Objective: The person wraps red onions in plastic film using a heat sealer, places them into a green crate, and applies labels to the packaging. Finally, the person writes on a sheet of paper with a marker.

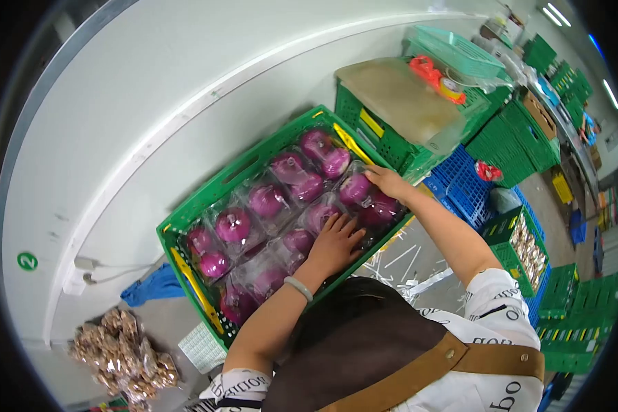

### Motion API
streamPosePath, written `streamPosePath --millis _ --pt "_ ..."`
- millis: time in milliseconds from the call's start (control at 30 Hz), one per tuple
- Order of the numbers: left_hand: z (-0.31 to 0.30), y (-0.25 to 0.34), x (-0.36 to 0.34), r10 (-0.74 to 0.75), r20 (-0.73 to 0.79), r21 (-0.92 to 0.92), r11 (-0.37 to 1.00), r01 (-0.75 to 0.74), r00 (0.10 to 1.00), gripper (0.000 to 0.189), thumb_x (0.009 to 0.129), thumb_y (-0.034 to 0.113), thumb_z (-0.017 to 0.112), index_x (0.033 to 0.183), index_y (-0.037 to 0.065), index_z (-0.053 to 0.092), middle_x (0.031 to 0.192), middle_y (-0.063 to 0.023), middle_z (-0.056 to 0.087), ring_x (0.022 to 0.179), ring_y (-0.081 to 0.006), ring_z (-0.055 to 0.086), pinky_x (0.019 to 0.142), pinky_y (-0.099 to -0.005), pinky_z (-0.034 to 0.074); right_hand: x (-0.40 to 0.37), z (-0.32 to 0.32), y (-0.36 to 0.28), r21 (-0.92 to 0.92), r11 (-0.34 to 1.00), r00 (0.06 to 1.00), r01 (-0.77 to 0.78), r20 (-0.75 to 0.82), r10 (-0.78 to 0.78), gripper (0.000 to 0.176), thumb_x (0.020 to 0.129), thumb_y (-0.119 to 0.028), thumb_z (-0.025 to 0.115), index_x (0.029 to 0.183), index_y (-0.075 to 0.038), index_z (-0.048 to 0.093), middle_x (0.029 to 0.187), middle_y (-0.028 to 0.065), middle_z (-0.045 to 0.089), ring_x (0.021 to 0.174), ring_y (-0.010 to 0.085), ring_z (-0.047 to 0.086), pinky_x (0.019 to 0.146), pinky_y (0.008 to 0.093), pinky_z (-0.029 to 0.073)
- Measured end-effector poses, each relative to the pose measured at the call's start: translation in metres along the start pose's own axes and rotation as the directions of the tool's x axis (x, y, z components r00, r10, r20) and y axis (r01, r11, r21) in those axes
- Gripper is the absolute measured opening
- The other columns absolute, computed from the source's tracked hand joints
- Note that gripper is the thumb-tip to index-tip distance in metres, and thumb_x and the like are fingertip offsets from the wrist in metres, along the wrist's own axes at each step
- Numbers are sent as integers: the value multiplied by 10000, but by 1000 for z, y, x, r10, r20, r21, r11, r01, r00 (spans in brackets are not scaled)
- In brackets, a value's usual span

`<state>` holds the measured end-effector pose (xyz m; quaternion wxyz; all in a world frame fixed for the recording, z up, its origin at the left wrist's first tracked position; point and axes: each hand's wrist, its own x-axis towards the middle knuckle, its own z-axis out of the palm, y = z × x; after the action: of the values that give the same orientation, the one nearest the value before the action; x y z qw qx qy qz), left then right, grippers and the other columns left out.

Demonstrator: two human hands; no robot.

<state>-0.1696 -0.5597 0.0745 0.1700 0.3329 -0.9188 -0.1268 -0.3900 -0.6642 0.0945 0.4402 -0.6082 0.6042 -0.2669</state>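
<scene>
A green plastic crate (243, 161) holds clear plastic packs of purple-red onions (233, 224), laid side by side in rows. My left hand (336, 244), with a pale band at its wrist, lies on packs near the crate's close side, fingers spread. At the crate's right end, my right hand (387, 182) has its fingers curled over the edge of an onion pack (355, 188). Its fingertips are partly hidden by the angle. Yellow handles (353, 143) show at both short ends of the crate.
Stacked green crates (370, 127) with a cloudy plastic sheet (398, 96) stand at the right. Beyond are blue pallets (456, 182) and a crate of small packed produce (528, 254). Bagged brown produce (123, 353) lies at lower left. White strips (408, 264) litter the floor.
</scene>
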Motion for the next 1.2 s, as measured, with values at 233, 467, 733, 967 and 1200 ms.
streamPosePath --millis 233,467,733,967,1200 --pt "2 -5 2 2 -79 -100 995 -10 997 492 740 308 721 1173 109 598 1307 -140 511 1274 -341 416 1088 -500 279 -26 26 -20 -808 491 848 327 21 -529 473 866 -54 499 1324 28 418 1287 253 492 1189 405 476 999 452 397" --pt "-137 27 -154 -334 -632 -221 943 250 699 288 816 196 639 1064 51 622 1179 -145 597 1098 -295 579 906 -407 480 -78 44 -42 -649 570 765 503 27 -643 452 836 -36 581 1278 5 496 1337 209 471 1230 387 441 1059 446 327" --pt "-59 36 -462 -913 -408 -221 124 967 24 550 707 118 747 1206 34 531 1190 -185 565 1085 -332 556 924 -411 456 -93 81 -45 -592 459 646 663 142 -750 269 795 44 538 1059 40 585 1136 192 591 1082 378 535 972 442 396" --pt "41 34 -434 -933 -224 193 241 951 282 852 624 283 822 1343 43 434 1402 -182 420 1258 -373 427 1064 -445 344 -87 78 -19 -623 488 659 611 60 -749 258 775 -23 553 1024 -6 622 1114 168 616 1043 354 564 937 421 437" --pt "83 -39 -513 -851 -435 160 250 955 295 345 778 212 659 1052 4 629 1016 -173 649 898 -324 634 765 -395 515 -95 83 6 -764 559 735 322 -170 -656 175 732 -114 595 889 -54 643 939 130 649 880 312 630 732 418 522"
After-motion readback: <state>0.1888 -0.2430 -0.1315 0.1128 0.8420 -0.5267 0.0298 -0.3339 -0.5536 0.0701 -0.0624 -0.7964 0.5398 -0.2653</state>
